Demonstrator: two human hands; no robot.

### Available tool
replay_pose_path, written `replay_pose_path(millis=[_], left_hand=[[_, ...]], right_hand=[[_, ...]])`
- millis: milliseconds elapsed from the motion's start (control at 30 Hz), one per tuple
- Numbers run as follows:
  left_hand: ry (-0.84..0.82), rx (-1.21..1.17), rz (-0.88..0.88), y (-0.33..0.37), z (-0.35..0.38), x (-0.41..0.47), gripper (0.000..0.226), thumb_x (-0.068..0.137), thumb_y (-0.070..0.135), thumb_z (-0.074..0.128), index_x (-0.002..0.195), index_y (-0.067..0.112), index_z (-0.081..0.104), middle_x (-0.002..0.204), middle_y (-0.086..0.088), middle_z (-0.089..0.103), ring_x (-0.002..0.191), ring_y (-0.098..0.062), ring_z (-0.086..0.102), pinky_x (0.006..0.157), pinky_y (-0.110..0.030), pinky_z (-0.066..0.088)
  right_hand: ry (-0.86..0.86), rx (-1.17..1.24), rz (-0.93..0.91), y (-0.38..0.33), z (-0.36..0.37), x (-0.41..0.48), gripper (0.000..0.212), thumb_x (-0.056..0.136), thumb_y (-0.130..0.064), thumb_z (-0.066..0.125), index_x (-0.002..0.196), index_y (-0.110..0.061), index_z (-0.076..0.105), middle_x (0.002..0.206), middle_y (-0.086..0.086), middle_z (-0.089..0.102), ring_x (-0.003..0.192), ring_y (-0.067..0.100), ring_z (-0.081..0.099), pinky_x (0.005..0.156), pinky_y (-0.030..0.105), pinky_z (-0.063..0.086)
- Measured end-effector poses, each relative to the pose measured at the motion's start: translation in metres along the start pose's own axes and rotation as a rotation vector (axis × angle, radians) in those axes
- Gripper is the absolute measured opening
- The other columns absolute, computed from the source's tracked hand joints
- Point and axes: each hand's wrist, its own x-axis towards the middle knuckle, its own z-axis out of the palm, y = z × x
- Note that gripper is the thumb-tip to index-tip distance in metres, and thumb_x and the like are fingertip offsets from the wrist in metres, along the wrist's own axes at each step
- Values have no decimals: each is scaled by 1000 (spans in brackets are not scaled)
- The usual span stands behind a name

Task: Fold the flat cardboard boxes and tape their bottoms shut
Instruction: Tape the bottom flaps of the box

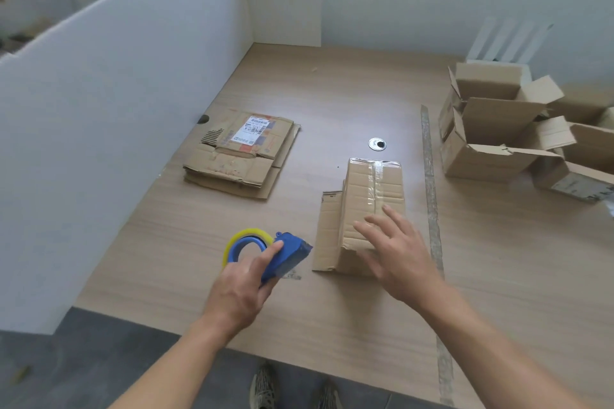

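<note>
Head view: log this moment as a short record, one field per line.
left hand: grips blue tape dispenser, just left of the box
right hand: fingers spread over near end of taped box; contact unclear
taped box: taped face up, clear tape along its seam, mid table
flat cardboard stack: unfolded, on table's left side
open boxes: folded up, grouped at table's right side

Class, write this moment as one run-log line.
left hand: grips tape dispenser | right hand: open, at taped box | flat boxes: stacked, unfolded
</note>
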Motion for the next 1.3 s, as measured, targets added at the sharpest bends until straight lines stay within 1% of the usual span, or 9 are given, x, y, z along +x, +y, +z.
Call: replay_pose_path(millis=[133, 333, 433, 533, 633, 867, 1033, 1200, 1300], left_hand=[[80, 37, 223, 5, -29, 4, 57, 88, 35, 55, 142, 26, 41, 75, 4, 55, 56, -22, 50, 53, -33, 44], [62, 43, 413, 15, -55, 10, 60, 93, 29, 60, 148, 28, 36, 89, 1, 63, 69, -22, 57, 66, -34, 49], [48, 45, 473, 21, -65, 14, 64, 89, 27, 63, 148, 29, 36, 89, 1, 65, 69, -23, 59, 65, -38, 52], [35, 55, 503, 28, -74, 19, 66, 86, 26, 66, 146, 27, 39, 85, 2, 62, 67, -22, 57, 60, -38, 50], [6, 53, 521, 35, -77, 22, 67, 83, 26, 67, 145, 26, 40, 83, 2, 61, 66, -21, 55, 57, -35, 48], [-56, 14, 552, 50, -78, 29, 68, 78, 28, 65, 143, 24, 44, 82, 5, 61, 67, -15, 52, 58, -27, 46], [-107, -40, 581, 63, -76, 43, 69, 76, 27, 66, 141, 24, 45, 82, 6, 61, 67, -14, 50, 58, -23, 42], [-249, -97, 511, 81, -77, 56, 76, 75, 34, 62, 145, 41, 33, 88, 4, 69, 69, -17, 58, 58, -26, 49], [-284, -88, 538, 91, -84, 67, 73, 74, 35, 60, 143, 39, 37, 92, 6, 70, 67, -16, 56, 57, -22, 46]], right_hand=[[-55, 146, -60, -23, -11, 7, 42, 90, -35, 52, 130, -25, 60, 115, -1, 67, 101, 27, 64, 74, 41, 55], [-149, 399, 0, -36, -9, 17, 42, 97, -31, 59, 138, -38, 51, 106, -20, 54, 76, 3, 49, 79, 30, 47], [-128, 437, -6, -40, -8, 19, 37, 96, -29, 60, 133, -34, 57, 107, -20, 56, 75, 1, 50, 78, 27, 47], [-93, 452, -27, -41, -7, 20, 18, 95, -26, 62, 112, -25, 69, 104, -10, 64, 82, 6, 51, 76, 30, 47], [-39, 454, -16, -40, -3, 16, 8, 95, -28, 58, 97, -26, 66, 96, -9, 64, 84, 14, 56, 72, 37, 50], [53, 361, 3, -36, -9, -5, 16, 89, -31, 49, 93, -21, 61, 91, -13, 57, 86, 13, 49, 70, 29, 44], [52, 379, 59, -20, -22, -18, 6, 88, -21, 62, 89, -27, 61, 89, -16, 59, 88, 13, 52, 73, 34, 47], [-77, 472, 166, 0, -40, -27, 10, 93, -15, 65, 90, -23, 69, 84, -13, 59, 78, 4, 57, 69, 12, 40], [-94, 543, 204, 10, -48, -32, 13, 89, -12, 69, 86, -25, 71, 85, -10, 67, 82, 4, 60, 70, 8, 40]])
